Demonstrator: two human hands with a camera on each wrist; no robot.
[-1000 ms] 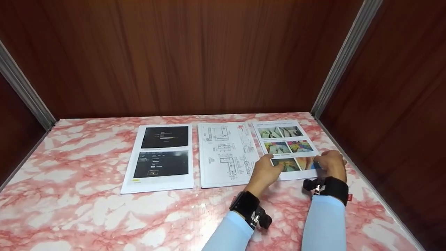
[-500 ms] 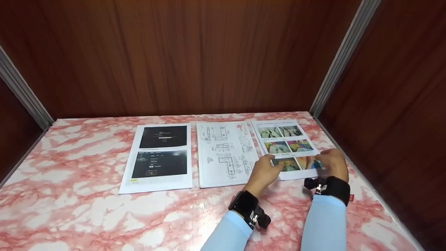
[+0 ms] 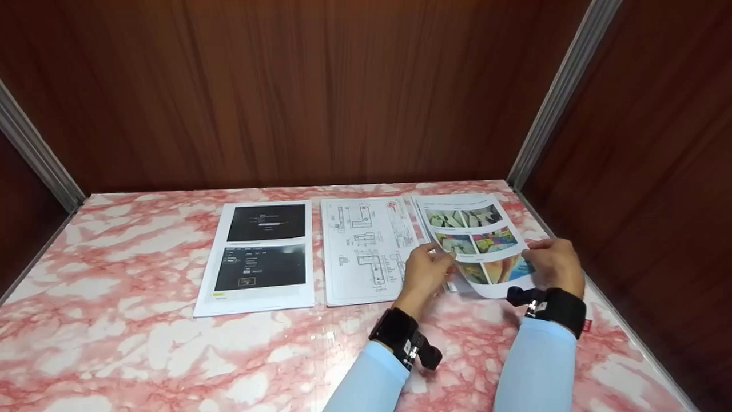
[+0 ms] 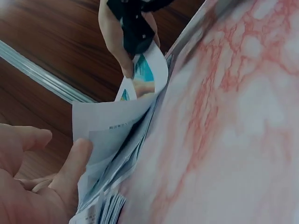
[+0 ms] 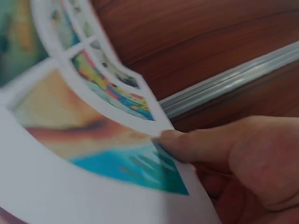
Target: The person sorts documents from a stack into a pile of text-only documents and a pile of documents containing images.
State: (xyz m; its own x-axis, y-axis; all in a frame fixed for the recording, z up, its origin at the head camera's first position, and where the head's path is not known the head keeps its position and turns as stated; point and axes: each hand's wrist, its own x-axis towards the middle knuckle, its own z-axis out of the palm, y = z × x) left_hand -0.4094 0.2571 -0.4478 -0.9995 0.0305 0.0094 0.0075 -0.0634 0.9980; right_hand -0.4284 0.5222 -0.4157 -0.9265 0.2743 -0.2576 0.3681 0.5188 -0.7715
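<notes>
In the head view, a sheet of paper with colour photos (image 3: 477,256) bends up off the right-hand stack of papers (image 3: 419,214). My right hand (image 3: 559,264) pinches the sheet's right edge, with the thumb on the printed side in the right wrist view. At the sheet's left side is my left hand (image 3: 426,272). Its thumb and fingers stand apart in the left wrist view, the thumb (image 4: 74,161) overlapping the raised sheet (image 4: 100,123); whether they touch cannot be told. Below the raised sheet, more page edges show.
A stack with technical drawings (image 3: 354,274) lies in the middle, just left of the left hand. Further left lies a stack with dark screenshots (image 3: 260,306). The red-and-white marbled table (image 3: 171,360) meets brown wood-grain panels (image 3: 297,97) with metal corner strips.
The photo sheet has risen from its stack, and its lower left part now curls upward. My right hand has shifted slightly right, and my left hand slightly left.
</notes>
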